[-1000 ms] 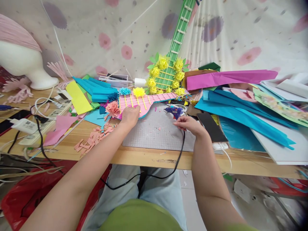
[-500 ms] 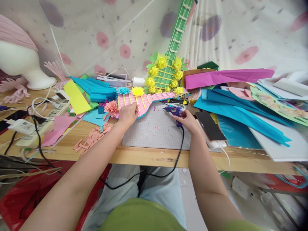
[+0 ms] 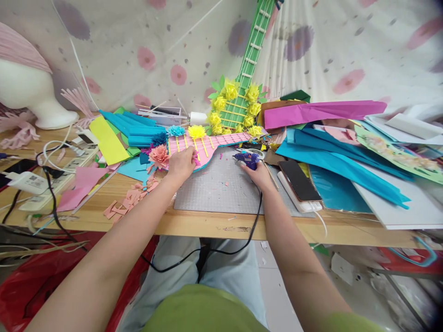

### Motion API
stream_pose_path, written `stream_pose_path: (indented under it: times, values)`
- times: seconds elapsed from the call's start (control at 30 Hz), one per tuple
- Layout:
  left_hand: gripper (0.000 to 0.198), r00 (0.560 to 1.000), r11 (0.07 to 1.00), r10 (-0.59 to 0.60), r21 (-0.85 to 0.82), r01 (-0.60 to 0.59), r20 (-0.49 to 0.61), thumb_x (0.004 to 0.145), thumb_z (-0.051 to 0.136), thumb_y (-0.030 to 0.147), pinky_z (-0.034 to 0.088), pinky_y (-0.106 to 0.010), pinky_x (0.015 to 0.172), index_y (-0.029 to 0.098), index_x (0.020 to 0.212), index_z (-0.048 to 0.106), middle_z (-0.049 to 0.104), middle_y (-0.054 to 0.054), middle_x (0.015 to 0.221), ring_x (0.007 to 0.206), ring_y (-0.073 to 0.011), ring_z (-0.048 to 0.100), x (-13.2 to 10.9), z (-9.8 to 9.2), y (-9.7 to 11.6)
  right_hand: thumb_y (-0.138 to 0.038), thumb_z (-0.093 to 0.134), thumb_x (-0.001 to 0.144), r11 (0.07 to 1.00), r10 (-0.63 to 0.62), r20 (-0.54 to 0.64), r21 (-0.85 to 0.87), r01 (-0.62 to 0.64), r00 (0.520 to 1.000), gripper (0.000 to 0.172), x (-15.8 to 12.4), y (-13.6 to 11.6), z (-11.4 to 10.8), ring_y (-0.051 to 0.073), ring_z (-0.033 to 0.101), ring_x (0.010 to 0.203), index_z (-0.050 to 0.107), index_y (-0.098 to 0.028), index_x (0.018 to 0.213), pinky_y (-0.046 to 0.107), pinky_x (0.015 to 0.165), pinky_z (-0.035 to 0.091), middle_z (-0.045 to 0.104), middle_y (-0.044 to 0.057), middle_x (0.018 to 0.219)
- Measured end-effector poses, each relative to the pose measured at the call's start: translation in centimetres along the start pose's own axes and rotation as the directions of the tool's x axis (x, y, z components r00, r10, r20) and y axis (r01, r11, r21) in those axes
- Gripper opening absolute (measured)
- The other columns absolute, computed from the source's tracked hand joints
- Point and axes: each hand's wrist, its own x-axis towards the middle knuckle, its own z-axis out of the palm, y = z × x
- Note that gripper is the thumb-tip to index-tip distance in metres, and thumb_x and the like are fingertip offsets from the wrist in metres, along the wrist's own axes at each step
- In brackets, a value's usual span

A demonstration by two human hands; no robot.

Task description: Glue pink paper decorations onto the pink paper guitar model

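Observation:
My right hand [image 3: 259, 173] is wrapped round the handle of a blue hot glue gun [image 3: 246, 158], its nozzle pointing left over the grey cutting mat [image 3: 211, 191]. My left hand [image 3: 182, 165] is closed in a pinch on a small magenta paper piece [image 3: 196, 160], at the near edge of a pink paper guitar [image 3: 207, 146]. Yellow strips and pale strings cross the guitar. Along its left end sit a coral paper flower [image 3: 159, 157], a light blue paper flower [image 3: 176, 131] and a yellow paper flower [image 3: 197, 132]. My fingers partly hide the magenta piece.
A green paper guitar [image 3: 244, 83] with yellow flowers leans against the curtain behind. Blue and magenta paper [image 3: 346, 154] piles up on the right, beside a phone [image 3: 299, 180]. Coral scraps [image 3: 126, 203] and a power strip [image 3: 62, 180] lie left. The gun's black cord [image 3: 254, 226] hangs over the table edge.
My right hand has closed from a looser, spread hold into a grip round the glue gun's handle. My left hand stays almost in place, the magenta piece still in its fingers.

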Motion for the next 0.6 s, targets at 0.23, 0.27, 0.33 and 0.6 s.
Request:
stream_pose_path:
  times: [0.23,0.27,0.33,0.6]
  values:
    - [0.027,0.976,0.965,0.033,-0.248,-0.087,-0.215,0.068,0.053,0.004,0.046,-0.030,0.070,0.021,0.088,0.057,0.063,-0.004,0.083,0.081,-0.0196,0.061,-0.4,0.0,0.4,-0.056,0.062,0.069,0.999,0.018,-0.074,0.039,-0.015,0.997,0.050,-0.3,-0.2,0.1,0.026,0.063,0.077,0.068,-0.012,0.093,0.036,0.070,0.046,0.069,0.011,0.082]
    - [0.027,0.968,0.946,0.023,-0.307,-0.101,-0.248,0.067,0.053,0.003,0.046,-0.029,0.069,0.020,0.088,0.057,0.061,-0.003,0.083,0.079,-0.0182,0.060,-0.6,0.1,0.7,-0.056,0.062,0.068,0.998,0.015,-0.083,0.062,-0.010,0.996,0.050,-0.3,-0.1,0.2,0.026,0.062,0.076,0.068,-0.013,0.092,0.036,0.069,0.045,0.068,0.011,0.081]
    - [0.024,0.956,0.887,-0.018,-0.447,-0.120,-0.292,0.068,0.054,0.004,0.047,-0.027,0.068,0.019,0.085,0.057,0.060,-0.002,0.082,0.072,-0.0148,0.059,-1.3,0.7,1.3,-0.056,0.063,0.066,0.993,0.019,-0.109,0.122,-0.005,0.994,0.049,-0.3,0.1,0.2,0.025,0.062,0.074,0.067,-0.013,0.088,0.035,0.068,0.045,0.068,0.010,0.079]
    - [0.009,0.965,0.581,-0.164,-0.811,-0.071,-0.202,0.074,0.056,0.011,0.051,-0.029,0.073,0.019,0.075,0.061,0.064,-0.003,0.079,0.076,-0.0154,0.064,-4.7,5.4,3.9,-0.062,0.065,0.061,0.720,-0.012,-0.052,0.692,0.045,0.999,0.047,-0.8,-0.6,0.1,0.010,0.052,0.055,0.057,-0.019,0.078,0.023,0.047,0.038,0.067,0.006,0.082]
